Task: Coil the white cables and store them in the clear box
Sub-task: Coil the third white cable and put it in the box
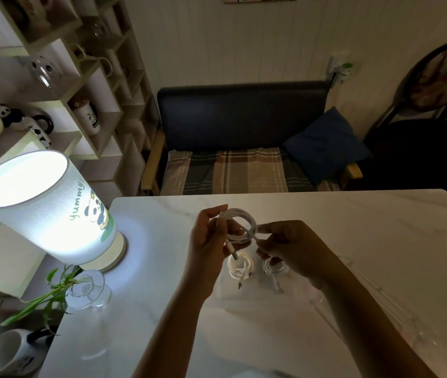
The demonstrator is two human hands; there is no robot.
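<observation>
Above the white table (366,227) I hold a coiled white cable (240,223) between both hands. My left hand (207,241) grips the coil's left side, with a plug end hanging down below it. My right hand (290,246) pinches the cable's other end at the coil's right side. Below the hands lie two more coiled white cables, one (240,267) on the left and one (272,268) on the right, inside the clear box (326,298), whose transparent walls are hard to make out. A clear lid (396,312) lies to its right.
A lit lamp (42,203) with a panda picture stands at the table's left corner. A glass vase (88,290) with green stems is in front of it. A mug (7,353) sits lower left. A bench (244,148) is beyond the table, shelves at left.
</observation>
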